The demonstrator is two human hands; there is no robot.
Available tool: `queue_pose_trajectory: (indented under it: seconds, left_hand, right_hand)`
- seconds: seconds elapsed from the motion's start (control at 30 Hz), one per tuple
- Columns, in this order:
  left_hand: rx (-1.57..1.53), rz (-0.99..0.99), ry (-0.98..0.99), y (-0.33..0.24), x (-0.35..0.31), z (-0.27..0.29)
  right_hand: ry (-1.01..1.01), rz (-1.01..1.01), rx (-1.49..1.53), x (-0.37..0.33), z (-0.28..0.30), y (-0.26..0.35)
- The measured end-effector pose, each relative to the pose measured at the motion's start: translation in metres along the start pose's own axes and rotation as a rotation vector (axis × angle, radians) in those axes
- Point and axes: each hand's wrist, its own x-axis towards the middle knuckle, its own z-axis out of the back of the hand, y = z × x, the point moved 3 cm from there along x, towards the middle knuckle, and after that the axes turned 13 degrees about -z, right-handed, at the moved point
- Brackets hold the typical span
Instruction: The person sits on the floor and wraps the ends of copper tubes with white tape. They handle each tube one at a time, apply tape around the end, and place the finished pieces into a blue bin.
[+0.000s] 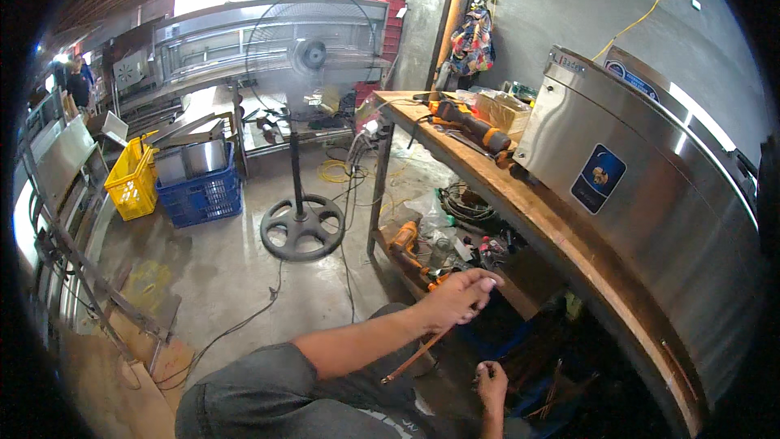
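Observation:
My left hand (461, 299) is raised below the bench edge, its fingers closed around a thin copper tube (416, 358). The tube slants down and to the left from the palm, over my legs, and its lower end hangs free. Lower and to the right, my right hand (491, 384) has its fingers curled in a pinch; anything in them is too dark and small to make out. Several more thin copper tubes (554, 390) stand in the shadow beside the right hand, under the bench.
A wooden-topped bench (561, 232) bears a large stainless steel appliance (642, 219) and an orange-and-black power tool (471, 126). An orange drill (406, 245) and clutter lie on the lower shelf. Ahead stand a pedestal fan (302, 228), yellow crate (132, 183) and blue crate (199, 199); cables cross the floor.

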Motion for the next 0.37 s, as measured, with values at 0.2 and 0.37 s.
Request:
queue_pose_trajectory:
  seconds: [0.2,0.37]
  left_hand:
    - [-0.001,0.188,-0.282,0.048,0.045,0.079]
    - [0.046,0.206,-0.528,0.077,0.062,0.121]
  right_hand:
    - [0.127,0.337,-0.155,-0.008,0.014,0.072]
    - [0.426,0.695,-0.349,-0.031,0.064,0.150]
